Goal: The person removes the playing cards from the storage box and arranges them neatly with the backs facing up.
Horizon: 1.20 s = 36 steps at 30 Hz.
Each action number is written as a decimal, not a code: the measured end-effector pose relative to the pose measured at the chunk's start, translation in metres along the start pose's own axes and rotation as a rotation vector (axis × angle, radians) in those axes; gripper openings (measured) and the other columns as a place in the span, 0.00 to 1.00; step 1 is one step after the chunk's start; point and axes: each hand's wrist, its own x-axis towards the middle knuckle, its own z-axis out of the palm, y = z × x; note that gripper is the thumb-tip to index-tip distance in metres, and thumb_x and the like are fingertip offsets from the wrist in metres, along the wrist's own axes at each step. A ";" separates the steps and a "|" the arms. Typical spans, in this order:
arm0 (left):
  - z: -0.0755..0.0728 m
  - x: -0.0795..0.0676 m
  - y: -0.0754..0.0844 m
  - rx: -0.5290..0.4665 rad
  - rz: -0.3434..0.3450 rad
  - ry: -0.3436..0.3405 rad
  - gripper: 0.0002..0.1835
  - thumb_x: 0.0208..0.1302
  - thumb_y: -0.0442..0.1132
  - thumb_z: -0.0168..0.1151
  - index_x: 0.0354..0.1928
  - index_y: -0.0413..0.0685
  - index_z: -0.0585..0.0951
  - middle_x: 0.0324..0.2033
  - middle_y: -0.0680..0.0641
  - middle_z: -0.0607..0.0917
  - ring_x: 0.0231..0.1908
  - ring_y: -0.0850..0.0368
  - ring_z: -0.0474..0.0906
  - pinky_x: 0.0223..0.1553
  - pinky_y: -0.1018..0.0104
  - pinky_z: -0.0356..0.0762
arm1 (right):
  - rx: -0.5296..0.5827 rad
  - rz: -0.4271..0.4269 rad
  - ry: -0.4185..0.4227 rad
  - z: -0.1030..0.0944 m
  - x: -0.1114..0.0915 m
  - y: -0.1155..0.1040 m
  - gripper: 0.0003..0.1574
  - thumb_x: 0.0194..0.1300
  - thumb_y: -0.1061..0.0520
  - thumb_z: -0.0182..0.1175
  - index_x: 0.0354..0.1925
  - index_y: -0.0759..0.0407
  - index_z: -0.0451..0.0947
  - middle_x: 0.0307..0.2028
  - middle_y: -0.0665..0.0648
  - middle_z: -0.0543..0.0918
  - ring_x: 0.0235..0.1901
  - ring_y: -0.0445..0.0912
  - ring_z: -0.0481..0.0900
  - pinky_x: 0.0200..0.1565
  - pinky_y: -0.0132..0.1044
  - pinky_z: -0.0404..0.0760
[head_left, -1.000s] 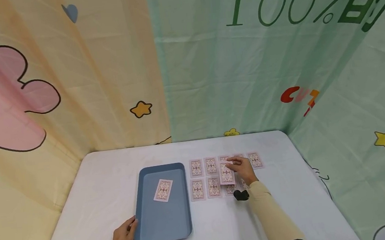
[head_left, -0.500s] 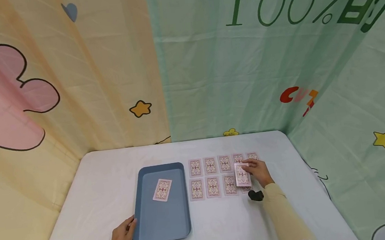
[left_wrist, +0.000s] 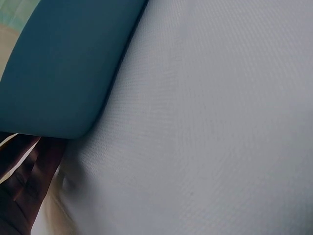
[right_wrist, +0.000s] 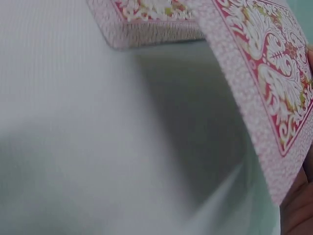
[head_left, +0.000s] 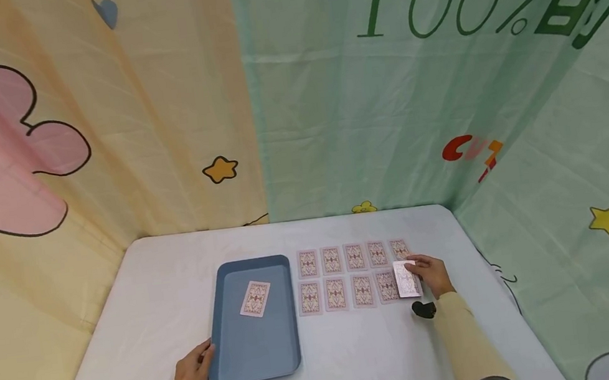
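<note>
My right hand (head_left: 431,274) pinches a patterned playing card (head_left: 407,278) by its upper right part, at the right end of the lower row of cards (head_left: 336,293). In the right wrist view the pinched card is tilted and raised, casting a shadow on the white cloth, while another card (right_wrist: 154,11) lies beyond it. The lower left edge of the blue tray (head_left: 258,364) has my left hand (head_left: 189,377) against it, its fingers (left_wrist: 46,159) stretched to the outer wall and partly hidden there. Inside the tray, one card (head_left: 255,299) lies slanted, back side up.
An upper row of cards (head_left: 331,260) lies parallel behind the lower one, all with red-and-white backs showing. The white table (head_left: 352,360) is enclosed by printed curtains (head_left: 352,115) at the back and sides. A black piece (head_left: 423,310) juts from the right wrist.
The right hand has moved rightward along the lower row with its card, from above the third card to the row's right end. The left hand and the tray have stayed in place.
</note>
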 end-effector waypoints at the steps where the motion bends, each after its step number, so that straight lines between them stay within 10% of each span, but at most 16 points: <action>1: 0.000 0.000 0.000 0.001 0.002 0.003 0.21 0.72 0.37 0.52 0.56 0.22 0.73 0.36 0.39 0.85 0.31 0.56 0.76 0.29 0.67 0.74 | -0.009 -0.001 0.001 -0.003 -0.001 0.001 0.28 0.62 0.58 0.67 0.56 0.71 0.75 0.30 0.46 0.79 0.32 0.37 0.73 0.35 0.27 0.75; 36: 0.002 0.001 0.000 0.007 -0.038 -0.013 0.21 0.72 0.36 0.50 0.57 0.23 0.72 0.41 0.34 0.84 0.35 0.52 0.78 0.34 0.61 0.77 | -0.402 -0.057 0.130 -0.006 0.002 0.022 0.21 0.60 0.59 0.66 0.49 0.71 0.79 0.36 0.62 0.78 0.36 0.52 0.74 0.34 0.34 0.72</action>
